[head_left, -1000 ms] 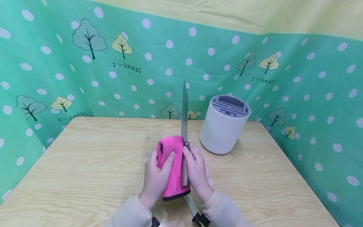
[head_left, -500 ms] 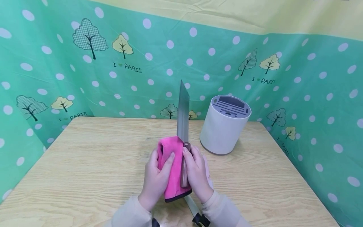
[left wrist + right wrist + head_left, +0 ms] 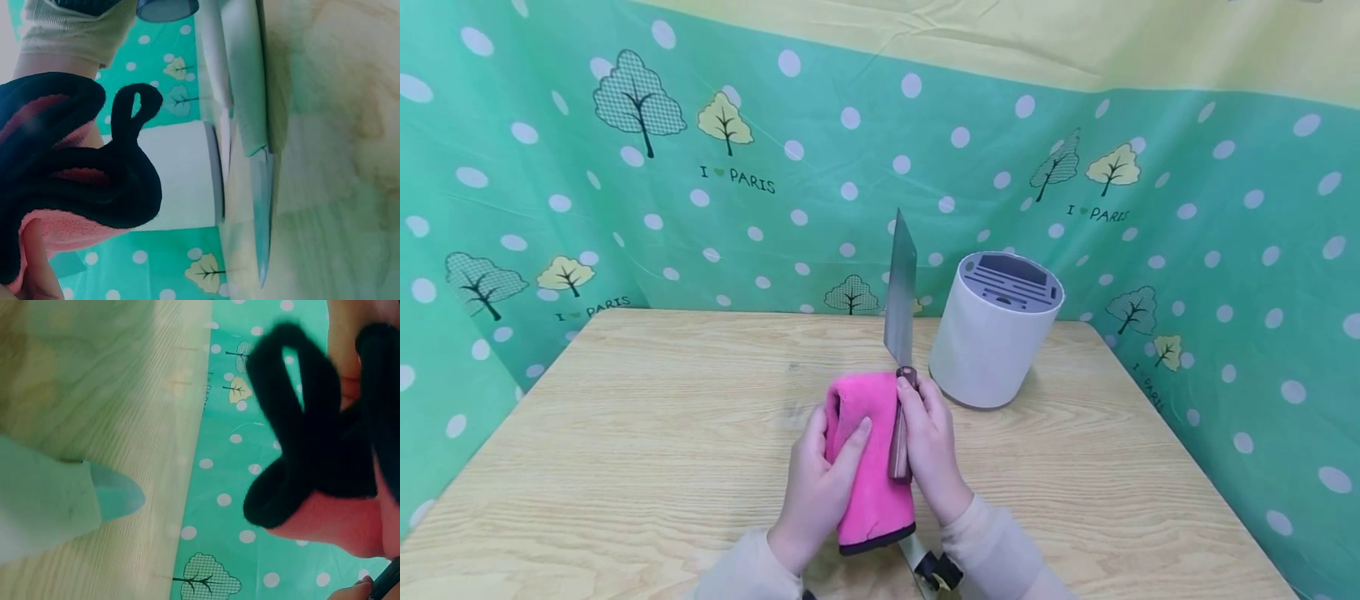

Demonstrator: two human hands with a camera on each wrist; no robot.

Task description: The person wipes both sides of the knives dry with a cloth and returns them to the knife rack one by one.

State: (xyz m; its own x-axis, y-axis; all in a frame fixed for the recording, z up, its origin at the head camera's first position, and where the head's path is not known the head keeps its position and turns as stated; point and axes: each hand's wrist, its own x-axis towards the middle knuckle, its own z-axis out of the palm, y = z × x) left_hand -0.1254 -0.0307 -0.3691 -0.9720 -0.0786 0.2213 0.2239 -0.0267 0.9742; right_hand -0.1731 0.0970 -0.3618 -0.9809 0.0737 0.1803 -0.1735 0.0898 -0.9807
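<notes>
My left hand [image 3: 823, 479] grips a folded pink cloth [image 3: 880, 492] with black trim, its thumb lying across the front. In the left wrist view, the cloth's black hanging loop [image 3: 137, 109] shows clearly. My right hand [image 3: 934, 446] holds a broad-bladed kitchen knife by its brown handle [image 3: 901, 454], at the cloth's right edge. The knife's blade [image 3: 901, 292] points upward, away from me. Most of the right hand's fingers are hidden behind the handle and cloth. In the right wrist view, only fingertips and part of a dark handle show at the lower right corner.
A white round knife block [image 3: 992, 342] with a slotted top stands right of the knife. Below the hands, a knife with a pale green handle [image 3: 247, 81] and another with a whitish handle [image 3: 215, 56] lie on the wooden table [image 3: 647, 433]. Polka-dot curtain [image 3: 760, 108] surrounds the table's back and sides.
The knife's blade has turned to show its broad side, first leaning left, now farther right. Both hands and the cloth have shifted slightly right. The grip on each thing stays the same.
</notes>
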